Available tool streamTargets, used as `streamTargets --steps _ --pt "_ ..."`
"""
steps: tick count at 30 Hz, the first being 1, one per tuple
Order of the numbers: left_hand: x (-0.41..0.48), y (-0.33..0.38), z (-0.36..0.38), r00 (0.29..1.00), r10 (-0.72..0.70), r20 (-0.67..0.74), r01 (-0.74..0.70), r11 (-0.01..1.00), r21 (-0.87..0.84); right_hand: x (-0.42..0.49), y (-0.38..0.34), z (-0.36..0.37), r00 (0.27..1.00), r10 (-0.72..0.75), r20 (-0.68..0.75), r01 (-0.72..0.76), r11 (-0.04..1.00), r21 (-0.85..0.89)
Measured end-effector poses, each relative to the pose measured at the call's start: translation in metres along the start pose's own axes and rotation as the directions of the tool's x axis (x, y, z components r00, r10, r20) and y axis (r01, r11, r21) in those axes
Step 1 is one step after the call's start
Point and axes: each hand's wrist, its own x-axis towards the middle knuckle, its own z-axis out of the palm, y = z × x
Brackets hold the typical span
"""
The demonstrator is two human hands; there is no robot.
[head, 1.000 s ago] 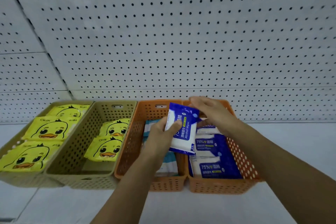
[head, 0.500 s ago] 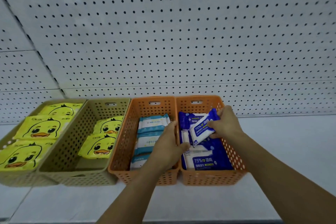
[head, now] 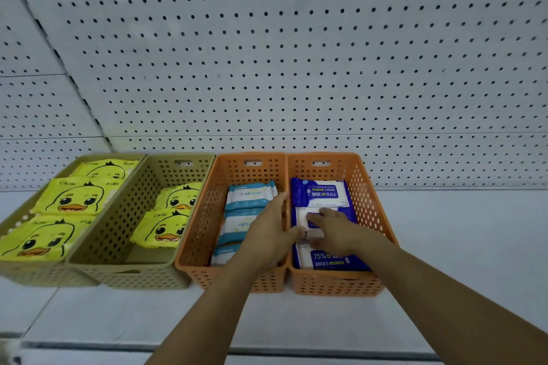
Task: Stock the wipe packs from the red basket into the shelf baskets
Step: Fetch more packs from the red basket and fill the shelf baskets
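A blue-and-white alcohol wipe pack (head: 302, 219) lies flat in the middle of the right orange basket (head: 335, 284), between another such pack (head: 321, 192) behind it and one (head: 332, 259) in front. My right hand (head: 338, 231) lies palm down on the middle pack, fingers stretched out. My left hand (head: 268, 234) rests across the shared rims of the two orange baskets, its thumb touching that pack's left edge. The left orange basket (head: 204, 270) holds light-blue wipe packs (head: 250, 195) in a row. The red basket is out of view.
Two olive baskets (head: 139, 278) (head: 35, 275) with yellow duck wipe packs (head: 175, 195) (head: 74, 195) stand to the left on the white shelf (head: 459, 246). White pegboard (head: 296, 53) rises right behind the baskets. The shelf's front edge (head: 296, 350) runs below my forearms.
The blue-and-white pack went from both hands above the baskets into my right hand, then down flat into the right orange basket. My left hand dropped onto the basket rims.
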Motion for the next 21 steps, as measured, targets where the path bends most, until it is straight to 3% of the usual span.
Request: streamTargets --steps 4,6,9,11,13,15,18,21 --pt "0.0 0.0 -0.001 1.0 0.006 -0.009 -0.005 1.0 0.027 -0.005 -0.001 -0.013 0.996 0.034 0.086 -0.035 0.999 0.005" --pt "-0.005 0.002 -0.001 1.0 0.024 -0.006 -0.023 0.996 0.084 -0.016 -0.007 -0.016 0.997 0.051 0.064 -0.058 0.992 0.115" --pt "-0.022 0.006 -0.002 0.994 0.11 0.007 -0.104 0.92 0.377 -0.046 -0.02 -0.014 0.998 0.047 -0.039 -0.03 0.927 0.374" --pt "-0.044 0.007 -0.004 0.986 0.169 0.004 -0.144 0.825 0.547 -0.071 -0.029 -0.005 0.984 0.025 -0.174 0.047 0.916 0.399" --pt "-0.072 -0.002 -0.006 0.966 0.258 -0.005 -0.198 0.754 0.626 -0.096 -0.042 0.014 0.926 -0.039 -0.375 0.163 0.939 0.304" --pt "-0.1 -0.024 -0.008 0.929 0.368 -0.041 -0.249 0.702 0.667 -0.115 -0.054 0.044 0.815 -0.118 -0.567 0.282 0.936 0.211" --pt "-0.144 -0.064 -0.016 0.865 0.478 -0.15 -0.309 0.744 0.592 -0.142 -0.08 0.093 0.69 -0.116 -0.714 0.409 0.876 0.254" --pt "-0.204 -0.101 -0.031 0.891 0.409 -0.2 -0.267 0.825 0.498 -0.175 -0.118 0.138 0.657 -0.087 -0.748 0.467 0.826 0.315"
